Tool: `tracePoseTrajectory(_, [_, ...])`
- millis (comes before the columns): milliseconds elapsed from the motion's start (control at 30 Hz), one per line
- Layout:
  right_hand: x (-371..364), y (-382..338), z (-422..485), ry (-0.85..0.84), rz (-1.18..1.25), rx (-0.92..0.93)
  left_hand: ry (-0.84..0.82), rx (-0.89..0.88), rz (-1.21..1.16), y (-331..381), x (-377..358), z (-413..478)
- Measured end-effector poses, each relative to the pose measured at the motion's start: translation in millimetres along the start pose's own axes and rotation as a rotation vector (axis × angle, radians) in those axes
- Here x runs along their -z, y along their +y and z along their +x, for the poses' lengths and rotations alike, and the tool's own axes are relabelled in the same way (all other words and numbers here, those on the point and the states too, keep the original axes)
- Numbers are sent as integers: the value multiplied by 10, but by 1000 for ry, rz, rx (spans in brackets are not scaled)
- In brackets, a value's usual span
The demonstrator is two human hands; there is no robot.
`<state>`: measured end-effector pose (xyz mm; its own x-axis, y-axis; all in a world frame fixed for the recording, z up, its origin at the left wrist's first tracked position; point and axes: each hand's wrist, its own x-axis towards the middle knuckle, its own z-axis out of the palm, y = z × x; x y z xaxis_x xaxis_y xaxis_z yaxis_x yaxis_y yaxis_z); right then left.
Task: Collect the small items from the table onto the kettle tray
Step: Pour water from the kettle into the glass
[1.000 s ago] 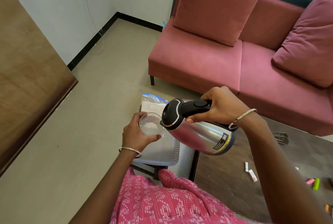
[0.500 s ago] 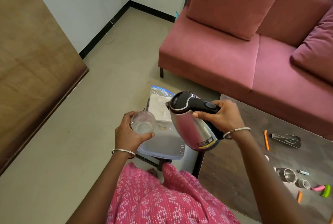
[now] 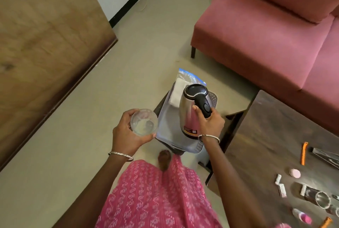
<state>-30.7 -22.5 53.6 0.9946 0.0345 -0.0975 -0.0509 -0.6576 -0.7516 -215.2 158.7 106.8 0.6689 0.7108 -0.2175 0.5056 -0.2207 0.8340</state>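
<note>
The right hand [image 3: 209, 123] has its fingers curled round the black handle of the stainless-steel electric kettle [image 3: 189, 112]. The kettle is close to upright over the grey plastic tray [image 3: 165, 117] on a low stand. Whether its base rests on the tray or hangs just above it cannot be told. The left hand [image 3: 126, 134] is wrapped round a clear drinking glass [image 3: 145, 122] with a little liquid in it, held left of the tray and over the floor. A clear plastic bag with white contents [image 3: 178, 90] lies at the tray's far end.

The small items are all on the dark brown wooden table [image 3: 271, 132] to the person's right, well apart from the tray: an orange stick [image 3: 304, 155], a round pink piece [image 3: 295, 173], white strips [image 3: 278, 179] and a second clear glass lying on its side [image 3: 322, 200].

The step in hand looks like seating the kettle on the tray, so collecting has probably not begun. The next move likely calls for letting go of the handle once the kettle is steady and putting the glass down without spilling. Then a free hand can reach right to the table for the nearest pieces.
</note>
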Motion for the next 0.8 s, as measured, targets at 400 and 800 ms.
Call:
tracePoseTrajectory(400, [-702, 220, -406, -16, 167, -281, -15, 39, 25, -102, -96, 66])
tracePoseTrajectory(800, [-1101, 142, -908, -296, 240, -610, 40, 21, 53, -205, 50, 13])
